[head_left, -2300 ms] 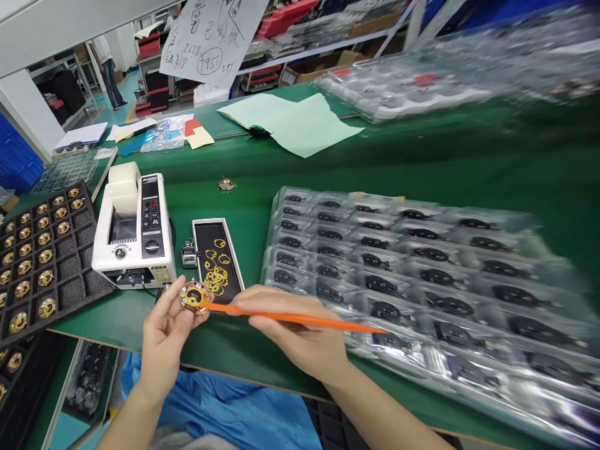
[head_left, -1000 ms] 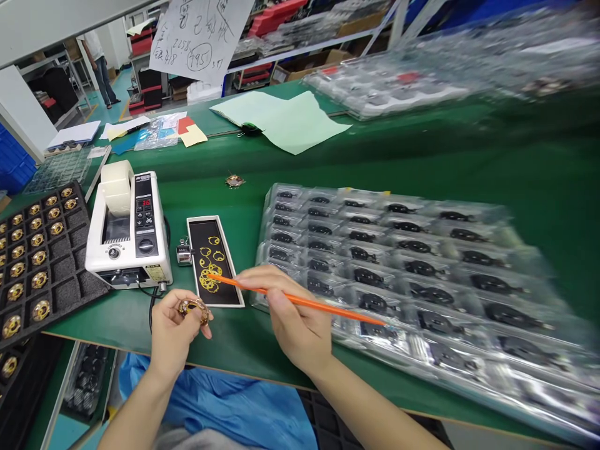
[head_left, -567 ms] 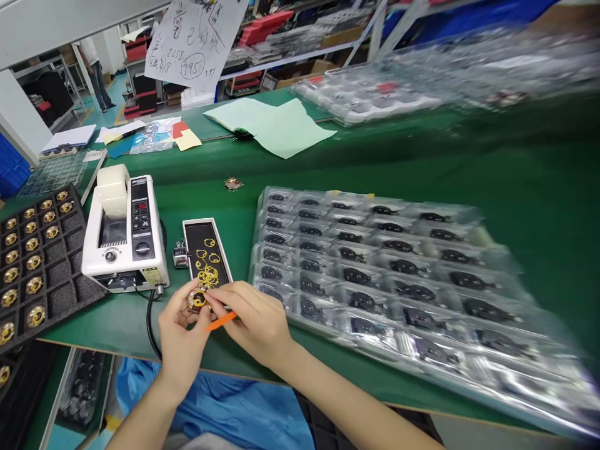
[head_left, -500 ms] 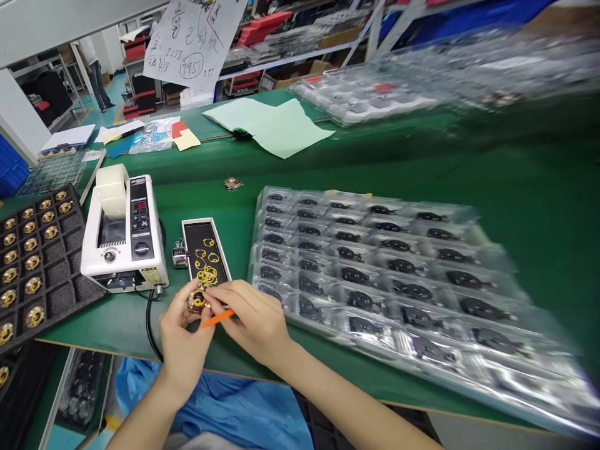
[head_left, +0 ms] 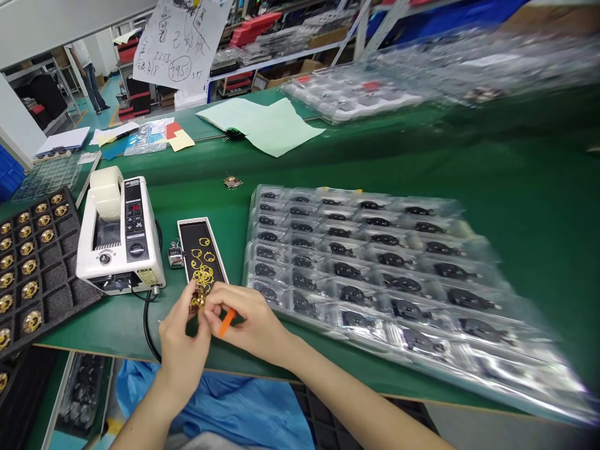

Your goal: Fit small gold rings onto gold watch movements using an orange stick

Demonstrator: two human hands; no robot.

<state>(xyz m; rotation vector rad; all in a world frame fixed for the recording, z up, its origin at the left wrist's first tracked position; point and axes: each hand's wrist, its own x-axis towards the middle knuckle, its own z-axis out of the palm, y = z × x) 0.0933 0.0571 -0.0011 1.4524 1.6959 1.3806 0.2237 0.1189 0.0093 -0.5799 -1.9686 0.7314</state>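
Note:
My left hand [head_left: 184, 331] is closed on a small round gold watch part [head_left: 197, 299], which looks like a watch case or movement and is tilted on edge. Beside it my right hand [head_left: 246, 315] is closed around an orange-handled tool [head_left: 227, 322], its fingertips at the gold part; the tool's tip is hidden. Just beyond both hands lies a narrow white-rimmed box [head_left: 216, 245] with a black inside. Several thin yellow rings [head_left: 203, 275] lie in it, some bunched at the near end.
A white tape dispenser [head_left: 119, 250] and a small metal counter [head_left: 175, 255] stand left of the box. Far left is a black foam tray [head_left: 63, 281] of gold watch parts. Stacked clear trays [head_left: 375, 250] with black pieces fill the right. Another watch part [head_left: 232, 182] lies behind.
The gold part has turned from facing up to standing more on edge in my left hand. The orange tool has swung from nearly level to steeper in my right hand.

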